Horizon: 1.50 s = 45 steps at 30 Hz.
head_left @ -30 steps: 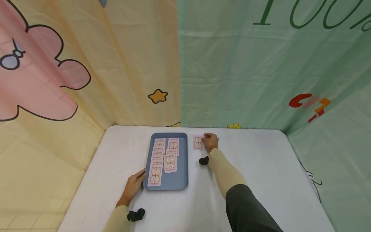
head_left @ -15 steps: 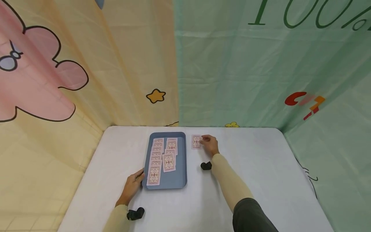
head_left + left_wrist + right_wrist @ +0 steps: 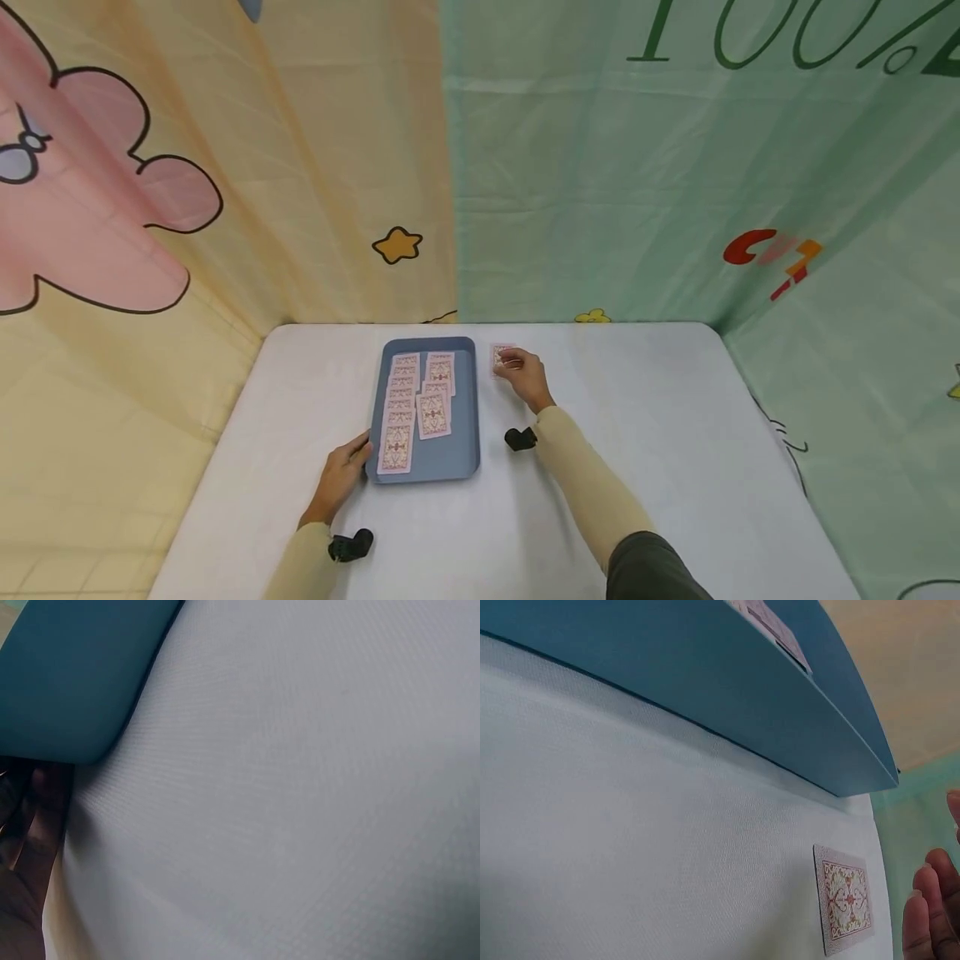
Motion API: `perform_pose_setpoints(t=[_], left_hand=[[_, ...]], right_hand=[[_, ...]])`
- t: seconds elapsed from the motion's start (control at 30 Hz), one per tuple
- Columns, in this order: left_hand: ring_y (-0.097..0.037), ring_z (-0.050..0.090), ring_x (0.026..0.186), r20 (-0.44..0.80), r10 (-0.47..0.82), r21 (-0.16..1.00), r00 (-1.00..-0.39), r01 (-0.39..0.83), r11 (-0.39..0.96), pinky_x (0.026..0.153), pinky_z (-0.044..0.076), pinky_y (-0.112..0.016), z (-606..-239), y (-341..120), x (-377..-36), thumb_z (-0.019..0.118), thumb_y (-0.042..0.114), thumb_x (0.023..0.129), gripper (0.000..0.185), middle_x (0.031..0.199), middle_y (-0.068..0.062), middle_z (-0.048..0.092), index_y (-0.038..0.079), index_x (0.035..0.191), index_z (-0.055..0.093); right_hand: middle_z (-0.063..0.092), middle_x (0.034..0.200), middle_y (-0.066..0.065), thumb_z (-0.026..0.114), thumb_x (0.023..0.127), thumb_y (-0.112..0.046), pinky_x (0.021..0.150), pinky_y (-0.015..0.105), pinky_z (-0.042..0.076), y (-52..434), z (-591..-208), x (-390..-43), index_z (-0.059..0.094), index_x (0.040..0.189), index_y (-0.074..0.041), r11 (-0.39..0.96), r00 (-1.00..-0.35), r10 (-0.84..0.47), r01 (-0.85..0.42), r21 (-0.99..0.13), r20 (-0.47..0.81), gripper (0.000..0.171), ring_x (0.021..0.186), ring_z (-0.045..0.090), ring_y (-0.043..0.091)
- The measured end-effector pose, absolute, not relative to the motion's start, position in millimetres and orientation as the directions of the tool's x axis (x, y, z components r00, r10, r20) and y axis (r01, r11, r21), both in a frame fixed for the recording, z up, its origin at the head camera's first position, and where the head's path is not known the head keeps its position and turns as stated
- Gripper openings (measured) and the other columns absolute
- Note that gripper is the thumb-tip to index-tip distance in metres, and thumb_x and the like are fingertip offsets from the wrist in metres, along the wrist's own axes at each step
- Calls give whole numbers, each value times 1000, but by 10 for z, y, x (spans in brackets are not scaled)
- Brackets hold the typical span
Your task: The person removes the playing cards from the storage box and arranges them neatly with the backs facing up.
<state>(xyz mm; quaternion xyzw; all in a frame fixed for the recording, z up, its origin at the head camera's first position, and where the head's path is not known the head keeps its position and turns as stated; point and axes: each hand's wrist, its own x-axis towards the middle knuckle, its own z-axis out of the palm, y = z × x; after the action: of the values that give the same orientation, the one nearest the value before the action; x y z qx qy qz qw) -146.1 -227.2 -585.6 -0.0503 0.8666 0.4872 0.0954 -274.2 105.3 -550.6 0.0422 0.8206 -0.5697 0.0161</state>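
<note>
A: Count? Your right hand (image 3: pixel 522 377)?
B: One card (image 3: pixel 845 898) lies near the tabletop's (image 3: pixel 675 433) far edge, fingers loosely curled over it. One tray (image 3: pixel 461 450); your left hand (image 3: pixel 341 482) rests, fingers straight, at its near-left corner.

On my feed the only readable writing is on the green curtain (image 3: pixel 675 167) at the back — large dark-green script that starts "100" (image 3: pixel 757 33), followed by what looks like a percent sign, with the rest cut off at the top right edge. The playing cards (image 3: pixel 397 417) in the tray lie pattern side up — I can read no numbers or suits. Nothing legible in either wrist view.
</note>
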Motion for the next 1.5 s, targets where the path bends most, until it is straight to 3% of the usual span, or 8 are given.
perform_pose_setpoints(t=[0.73, 0.9, 1.1, 1.5], left_hand=[[-42, 30, 138, -204, 25, 833, -979, -160, 529, 114, 24, -53, -5792, -2284, -1483, 44, 19, 103, 47, 145, -25, 40, -7, 142, 40], [-41, 28, 139, -220, 23, 833, -975, -176, 525, 114, 23, -52, -5808, -2287, -1493, 44, 21, 104, 48, 146, -24, 39, -6, 144, 38], [-47, 33, 134, -147, 11, 845, -989, -120, 522, 109, 28, -57, -5791, -2254, -1413, 47, 29, 103, 53, 141, -29, 43, -9, 139, 43], [-41, 29, 139, -228, 21, 833, -974, -184, 521, 114, 24, -53, -5788, -2273, -1453, 44, 18, 103, 47, 146, -25, 39, -6, 143, 39]], right_hand=[[67, 106, 18, 77, 80, -1, 83, 34, 54, 553, -5300, -2341, 66, 113, 6, 381, -986, -141, -139, -914, 91, 35, 95, 64, 30], [66, 105, 19, 77, 80, -3, 84, 37, 53, 415, -5308, -2263, 67, 112, 3, 389, -978, -186, -159, -907, 92, 34, 95, 63, 29], [67, 104, 16, 78, 80, -4, 81, 33, 52, 222, -5292, -2156, 68, 112, 1, 407, -974, -223, -132, -904, 42, 34, 94, 62, 29], [67, 100, 15, 78, 77, -1, 75, 25, 51, -42, -5357, -2139, 68, 109, 5, 399, -946, -317, -191, -897, 60, 34, 90, 62, 27]])
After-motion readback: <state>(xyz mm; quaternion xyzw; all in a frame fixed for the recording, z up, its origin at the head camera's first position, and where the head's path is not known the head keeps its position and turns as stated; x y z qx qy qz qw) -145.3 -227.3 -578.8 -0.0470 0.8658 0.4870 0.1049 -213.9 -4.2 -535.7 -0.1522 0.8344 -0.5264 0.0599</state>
